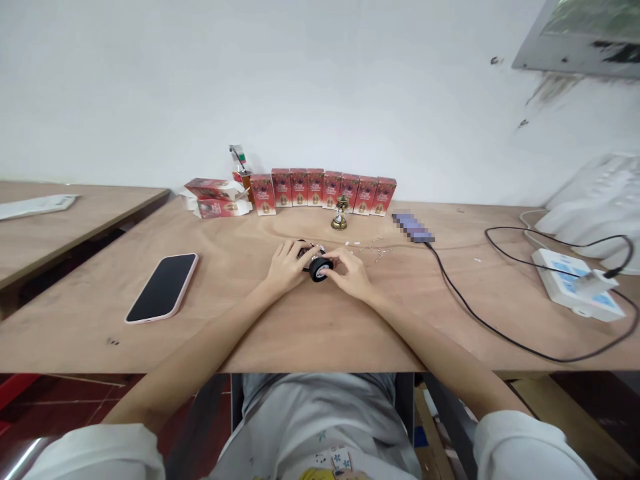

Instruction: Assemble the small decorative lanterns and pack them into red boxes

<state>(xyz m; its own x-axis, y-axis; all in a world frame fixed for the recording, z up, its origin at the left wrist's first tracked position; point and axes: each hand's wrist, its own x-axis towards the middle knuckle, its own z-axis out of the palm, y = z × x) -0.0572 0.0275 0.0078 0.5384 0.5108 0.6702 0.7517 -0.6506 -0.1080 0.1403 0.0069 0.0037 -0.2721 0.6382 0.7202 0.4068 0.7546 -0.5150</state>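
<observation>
Black wheeled item [316, 269] is sitting between both hands, low over the table [320, 333]; can't tell if it's touching the wood. Its pale hub [323, 272] is facing back toward the wearer.

Right hand [351, 272] is pinching the hub end, thumb at the face, index finger over the top, probably to control that end. Left hand [289, 268] is closing over the opposite side, likely bracing the body; fingers are hiding most of it, so can't tell how firm. Both forearms are resting across the table edge, presumably for steadiness.

Just beyond the grip, right side: thin sticks and white scraps [376, 249] are lying loose. Farther beyond, a brass-coloured ornament [339, 215] is standing upright, outside elbow range, I'd guess.

Behind that, red boxes [323, 190] are standing in a curved row, printed faces forward, maybe for easy reading. Beyond-left of the grip, open cartons [220, 200] are lying stacked.

Well left, a pink-edged phone [163, 288] is lying flat. Right of the grip, another phone [413, 228] is trailing a black cable [463, 303] toward a white power strip [577, 285], apparently charging.
</observation>
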